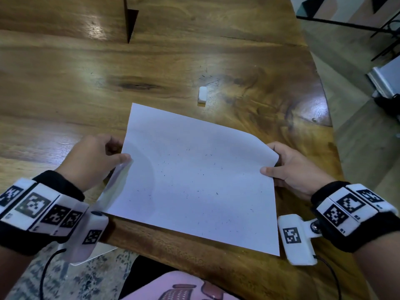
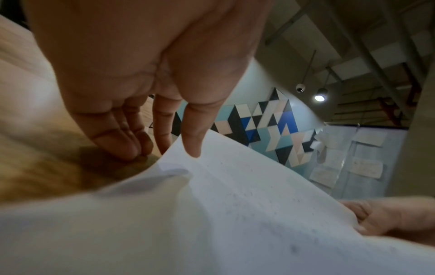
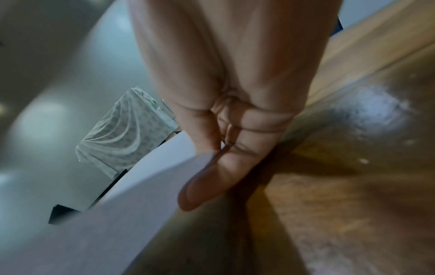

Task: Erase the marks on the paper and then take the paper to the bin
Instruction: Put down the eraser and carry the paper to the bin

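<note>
Paper (image 1: 194,176), long axis seemingly running away from the person, pinched at both side edges by hands.

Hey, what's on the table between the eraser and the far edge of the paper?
Nothing: in the head view only bare wooden table separates the eraser from the paper.

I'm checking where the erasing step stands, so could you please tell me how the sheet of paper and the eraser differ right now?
The sheet of paper is broad, thin and curling at its sides; the eraser is a small, thick block. The paper is pinched by the left hand and the right hand; the eraser lies untouched on the wooden table, beyond the paper's far edge. The paper carries scattered dark specks; the eraser looks clean. Both are white.
</note>
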